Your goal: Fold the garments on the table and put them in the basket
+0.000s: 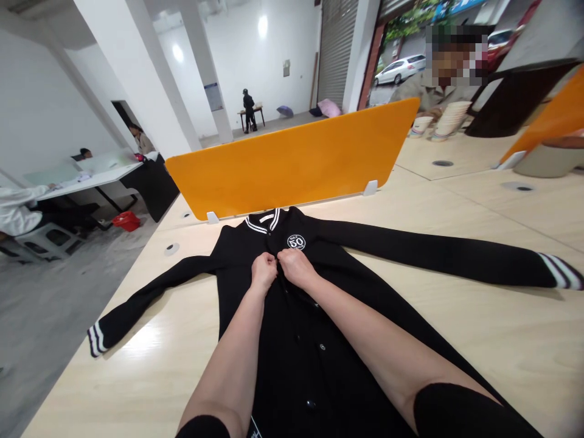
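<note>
A black varsity jacket [365, 243] lies flat and face up on a light wooden table [502, 328], sleeves spread wide, with white-striped cuffs and collar and a round "50" badge on the chest. My left hand [263, 272] and my right hand [296, 266] meet at the front placket just below the collar, each pinching the fabric edge near a snap. Several snaps run down the placket toward me. What lies between my fingertips is hidden.
An orange divider panel [292, 161] stands upright right behind the collar. Beyond it sits a person at a far table with stacked paper bowls [449, 120]. Other people sit and stand at the left and back. A red basket [126, 220] is on the floor at the left.
</note>
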Available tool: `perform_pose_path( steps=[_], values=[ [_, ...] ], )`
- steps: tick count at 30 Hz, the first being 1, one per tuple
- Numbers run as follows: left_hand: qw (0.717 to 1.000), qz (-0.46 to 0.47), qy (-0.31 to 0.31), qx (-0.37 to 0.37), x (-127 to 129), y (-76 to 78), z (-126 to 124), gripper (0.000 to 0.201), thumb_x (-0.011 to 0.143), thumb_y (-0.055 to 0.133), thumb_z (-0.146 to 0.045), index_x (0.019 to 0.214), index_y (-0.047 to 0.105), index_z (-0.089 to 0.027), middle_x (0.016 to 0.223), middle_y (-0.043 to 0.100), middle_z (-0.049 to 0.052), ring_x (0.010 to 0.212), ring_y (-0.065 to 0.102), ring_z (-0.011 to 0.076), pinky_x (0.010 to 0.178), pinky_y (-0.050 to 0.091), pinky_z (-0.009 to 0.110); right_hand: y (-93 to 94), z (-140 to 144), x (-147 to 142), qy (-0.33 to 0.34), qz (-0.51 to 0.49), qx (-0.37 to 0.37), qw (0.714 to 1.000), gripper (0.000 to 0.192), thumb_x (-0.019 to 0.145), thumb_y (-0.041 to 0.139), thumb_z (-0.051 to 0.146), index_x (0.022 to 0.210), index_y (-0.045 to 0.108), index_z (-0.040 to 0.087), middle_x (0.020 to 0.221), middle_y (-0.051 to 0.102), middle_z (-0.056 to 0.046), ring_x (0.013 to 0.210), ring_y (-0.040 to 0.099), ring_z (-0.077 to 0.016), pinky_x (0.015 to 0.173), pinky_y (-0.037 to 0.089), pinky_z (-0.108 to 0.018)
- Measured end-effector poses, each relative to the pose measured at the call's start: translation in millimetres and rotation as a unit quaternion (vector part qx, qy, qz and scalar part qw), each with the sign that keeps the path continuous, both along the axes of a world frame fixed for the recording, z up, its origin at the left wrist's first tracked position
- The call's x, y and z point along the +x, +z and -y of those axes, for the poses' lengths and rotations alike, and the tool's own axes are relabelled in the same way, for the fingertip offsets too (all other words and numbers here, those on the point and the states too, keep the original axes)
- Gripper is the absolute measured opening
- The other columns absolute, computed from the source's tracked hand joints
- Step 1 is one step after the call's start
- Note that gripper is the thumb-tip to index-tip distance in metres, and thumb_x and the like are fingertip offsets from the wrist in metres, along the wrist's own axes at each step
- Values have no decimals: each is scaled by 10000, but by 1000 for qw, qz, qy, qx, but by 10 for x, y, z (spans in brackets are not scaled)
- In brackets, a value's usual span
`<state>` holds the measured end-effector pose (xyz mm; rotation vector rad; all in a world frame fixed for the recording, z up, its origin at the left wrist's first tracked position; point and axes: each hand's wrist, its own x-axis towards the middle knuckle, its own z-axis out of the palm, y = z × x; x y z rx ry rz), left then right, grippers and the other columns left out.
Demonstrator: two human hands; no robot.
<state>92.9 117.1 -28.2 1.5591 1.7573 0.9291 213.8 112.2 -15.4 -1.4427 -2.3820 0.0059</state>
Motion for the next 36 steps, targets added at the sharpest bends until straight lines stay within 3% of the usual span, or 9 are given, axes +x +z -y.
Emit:
perform_pose_path(
  steps=[7,12,16,22,28,36],
  values=[
    [997,70,38,-1,91,-19,27,105,761,509,-95,718,577,-163,522,580,-31,442,591,112,471,425,188,-25,9,-50,-42,-36,-13,998,153,845,492,137,808,639,124,831,655,-110,798,590,-206,699,351,-294],
    [994,103,29,6,84,1,56,114,763,521,-80,689,544,-164,461,533,-59,395,559,90,433,394,162,-39,-5,-11,-35,-81,-22,996,236,861,431,92,768,643,140,825,669,-89,771,590,-171,690,361,-265],
    [990,138,8,0,67,16,45,96,781,536,-111,701,555,-160,440,531,-66,383,547,78,441,402,154,-80,-85,43,-60,-136,-38,988,228,860,443,114,808,660,160,818,684,-57,747,600,-153,651,378,-239],
    [979,199,24,-22,66,12,-3,143,817,499,-149,676,518,-158,427,490,-72,358,517,76,411,413,166,-120,-197,109,-76,-186,-58,978,205,860,475,156,810,672,185,720,680,-3,667,599,-121,616,392,-208],
    [972,233,19,-30,57,44,16,128,820,518,-153,694,528,-140,448,502,-62,370,517,71,406,425,168,-106,-125,90,-54,-162,-43,984,197,866,479,150,816,667,184,796,685,-14,742,606,-126,646,384,-212],
    [966,255,9,-28,57,36,16,159,803,578,-181,661,521,-136,449,515,-52,367,531,78,383,422,167,-44,-31,26,-24,-76,-3,997,229,872,440,110,779,649,126,830,661,-125,800,592,-208,709,377,-288]
  ],
)
